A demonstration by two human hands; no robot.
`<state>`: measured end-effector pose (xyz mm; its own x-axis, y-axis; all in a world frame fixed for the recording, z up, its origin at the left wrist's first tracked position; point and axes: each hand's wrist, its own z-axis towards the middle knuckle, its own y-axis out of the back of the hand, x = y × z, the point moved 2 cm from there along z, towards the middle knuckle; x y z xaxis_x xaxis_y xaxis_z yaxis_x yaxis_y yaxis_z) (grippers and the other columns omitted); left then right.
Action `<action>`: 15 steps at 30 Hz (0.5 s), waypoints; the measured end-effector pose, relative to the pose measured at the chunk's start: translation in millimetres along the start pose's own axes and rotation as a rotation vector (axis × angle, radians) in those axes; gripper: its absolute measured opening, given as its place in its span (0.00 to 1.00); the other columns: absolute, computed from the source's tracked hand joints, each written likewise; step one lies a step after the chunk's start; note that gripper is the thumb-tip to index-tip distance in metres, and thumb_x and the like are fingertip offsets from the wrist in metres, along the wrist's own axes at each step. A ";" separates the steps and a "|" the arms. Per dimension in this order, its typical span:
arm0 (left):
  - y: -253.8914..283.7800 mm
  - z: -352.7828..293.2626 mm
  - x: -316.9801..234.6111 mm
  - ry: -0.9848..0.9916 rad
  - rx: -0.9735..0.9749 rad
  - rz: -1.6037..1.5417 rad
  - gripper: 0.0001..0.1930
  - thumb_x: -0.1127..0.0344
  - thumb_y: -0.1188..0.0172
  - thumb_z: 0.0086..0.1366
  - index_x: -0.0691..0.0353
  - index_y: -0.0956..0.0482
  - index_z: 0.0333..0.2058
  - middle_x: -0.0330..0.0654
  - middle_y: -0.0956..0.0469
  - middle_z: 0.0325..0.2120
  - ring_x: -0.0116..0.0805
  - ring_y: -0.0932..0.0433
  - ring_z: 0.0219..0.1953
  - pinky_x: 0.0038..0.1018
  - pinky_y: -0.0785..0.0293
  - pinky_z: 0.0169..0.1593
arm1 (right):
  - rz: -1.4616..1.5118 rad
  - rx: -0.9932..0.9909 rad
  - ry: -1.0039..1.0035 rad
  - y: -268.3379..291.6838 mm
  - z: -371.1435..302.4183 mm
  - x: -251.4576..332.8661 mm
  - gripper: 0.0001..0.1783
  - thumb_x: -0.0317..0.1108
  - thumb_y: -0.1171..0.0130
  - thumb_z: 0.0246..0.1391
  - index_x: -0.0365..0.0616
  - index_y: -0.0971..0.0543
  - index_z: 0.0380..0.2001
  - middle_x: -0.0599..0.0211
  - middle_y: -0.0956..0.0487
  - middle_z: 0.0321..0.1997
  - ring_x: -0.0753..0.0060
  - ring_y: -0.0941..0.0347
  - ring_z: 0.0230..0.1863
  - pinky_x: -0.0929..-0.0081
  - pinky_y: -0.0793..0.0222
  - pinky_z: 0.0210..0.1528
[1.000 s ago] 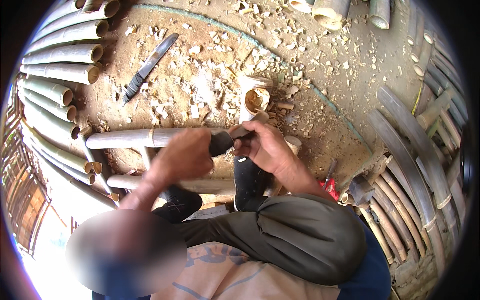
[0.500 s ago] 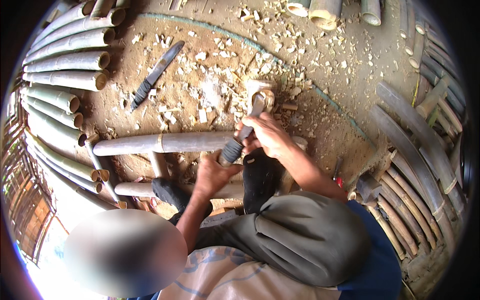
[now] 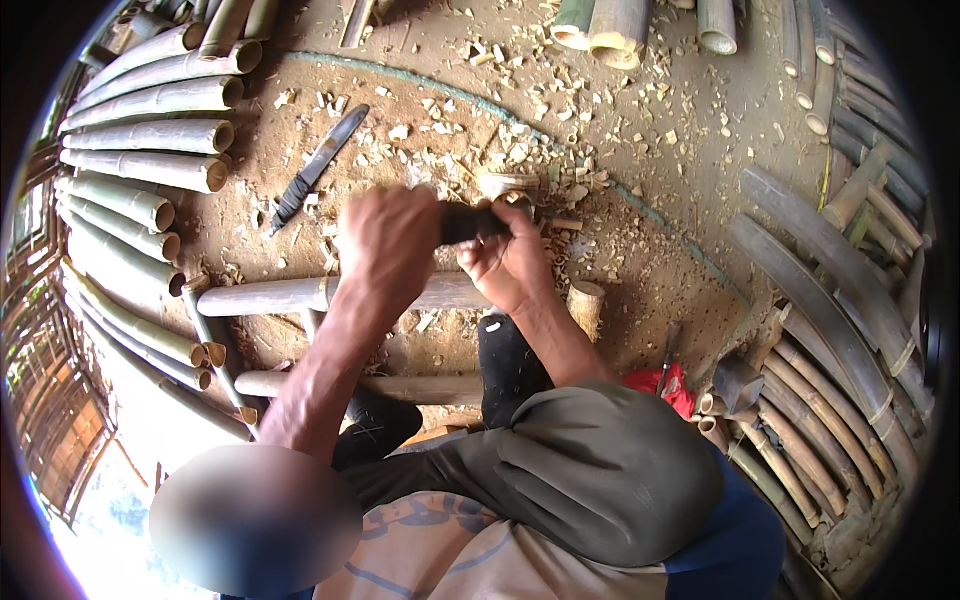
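My left hand (image 3: 388, 248) is closed in a fist round the handle end of a large knife, and its fingers hide the dark wrapped grip. Between my hands shows the dark blade (image 3: 462, 224), held roughly level and a little blurred. At its other end, my right hand (image 3: 512, 262) grips the blade with thumb and fingers. Just beyond it stands a pale cut block (image 3: 508, 186), partly hidden, among shavings. A second knife (image 3: 318, 168) with a black wrapped handle lies on the ground to the left.
A bamboo frame (image 3: 262, 297) lies before my feet, with a short round stump (image 3: 586, 305) at its right. Bamboo poles (image 3: 150, 135) are stacked left; split bamboo (image 3: 820, 290), a hammer-like head (image 3: 738, 380) and red cloth (image 3: 665, 385) lie right. Chips (image 3: 640, 130) cover the ground.
My left hand has moved up and closed round the handle. The knife has swung from upright-slanting to nearly level. My right hand has turned, palm showing, still on the blade.
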<state>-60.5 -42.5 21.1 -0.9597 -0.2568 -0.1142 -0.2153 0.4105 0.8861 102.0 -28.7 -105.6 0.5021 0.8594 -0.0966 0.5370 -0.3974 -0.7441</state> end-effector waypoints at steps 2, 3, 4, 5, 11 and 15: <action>-54.1 -38.0 21.8 0.325 0.110 -0.497 0.05 0.70 0.33 0.54 0.65 0.20 0.25 0.47 0.18 0.23 0.38 0.19 0.25 0.36 0.25 0.31 | -0.514 -0.306 0.073 -28.1 -11.9 -2.6 0.10 0.34 0.47 0.64 0.38 0.21 0.34 0.60 0.18 0.30 0.71 0.25 0.27 0.66 0.25 0.26; -66.2 -59.3 21.2 0.389 0.157 -0.714 0.10 0.69 0.34 0.53 0.68 0.14 0.33 0.52 0.15 0.26 0.39 0.15 0.27 0.37 0.20 0.33 | -0.629 -0.254 0.013 -29.1 -10.6 0.2 0.10 0.32 0.47 0.63 0.37 0.21 0.34 0.59 0.19 0.30 0.71 0.25 0.27 0.67 0.23 0.25; -65.8 -69.0 13.4 0.407 0.164 -0.829 0.15 0.65 0.29 0.49 0.66 0.13 0.36 0.52 0.14 0.28 0.38 0.15 0.27 0.33 0.17 0.36 | -0.742 -0.198 -0.063 -31.0 -9.5 1.9 0.09 0.31 0.47 0.63 0.37 0.21 0.33 0.57 0.19 0.30 0.72 0.25 0.27 0.68 0.22 0.25; -63.9 -66.7 13.6 0.459 0.205 -0.789 0.17 0.65 0.28 0.47 0.67 0.13 0.37 0.51 0.14 0.28 0.37 0.15 0.27 0.33 0.17 0.36 | -0.788 -0.244 -0.122 -35.1 -8.3 6.7 0.09 0.30 0.48 0.64 0.36 0.22 0.36 0.57 0.19 0.32 0.71 0.24 0.28 0.67 0.19 0.27; 26.5 2.0 11.7 0.296 0.193 -0.232 0.08 0.65 0.30 0.48 0.62 0.17 0.24 0.45 0.17 0.22 0.36 0.17 0.23 0.32 0.20 0.31 | -0.207 -0.059 0.044 -32.3 -6.9 8.9 0.09 0.31 0.48 0.65 0.35 0.24 0.41 0.59 0.19 0.34 0.67 0.20 0.31 0.60 0.16 0.37; 57.8 25.1 -59.3 -0.044 0.015 0.138 0.04 0.65 0.32 0.53 0.52 0.16 0.21 0.39 0.17 0.20 0.35 0.15 0.26 0.33 0.22 0.27 | 0.197 0.089 0.008 -25.0 -17.0 17.1 0.12 0.32 0.49 0.67 0.35 0.22 0.44 0.57 0.15 0.45 0.65 0.17 0.43 0.61 0.19 0.48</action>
<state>-20.5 18.5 67.8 -0.9872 -0.1591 -0.0117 -0.0835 0.4525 0.8878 108.6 -9.6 -77.4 0.5969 0.7651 -0.2416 0.3662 -0.5277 -0.7664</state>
